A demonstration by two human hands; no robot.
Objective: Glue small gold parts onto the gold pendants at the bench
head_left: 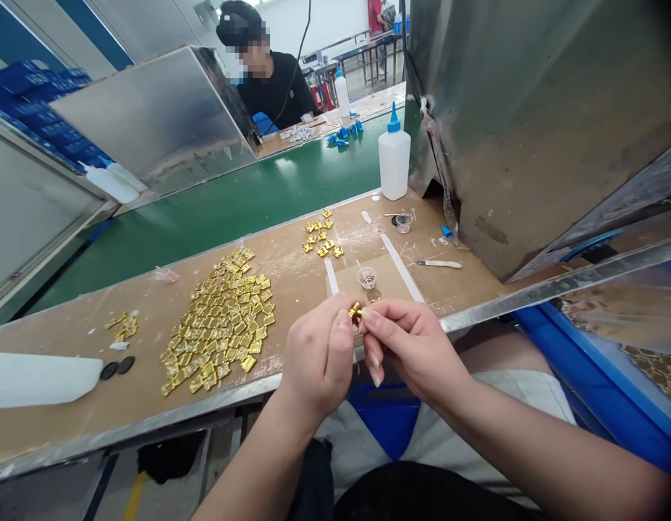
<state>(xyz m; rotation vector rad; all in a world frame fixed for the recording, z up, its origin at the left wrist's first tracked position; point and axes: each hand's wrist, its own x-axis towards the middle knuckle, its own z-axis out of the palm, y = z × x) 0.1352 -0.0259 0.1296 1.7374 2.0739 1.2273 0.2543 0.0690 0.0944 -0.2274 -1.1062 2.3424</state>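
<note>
My left hand point(323, 351) is closed with its thumb and fingers round a small shiny gold piece point(355, 310). My right hand point(403, 336) pinches at the same spot from the other side, thumb against forefinger, its lower fingers curled beneath. Whether it grips the gold piece itself or a second tiny part is too small to tell. Just beyond my fingers stands a small clear cup point(366, 278) with a thin stick in it. To the left spreads a large heap of flat gold pieces point(221, 318). A smaller group of gold pieces point(321, 235) lies farther back.
A white bottle with a blue tip point(394, 155) stands at the back right, near a knife point(439, 264). Behind the bench runs a green belt point(292, 174). A metal panel point(530, 108) rises on the right above a blue bin point(596, 391). Across the belt sits a person point(275, 87).
</note>
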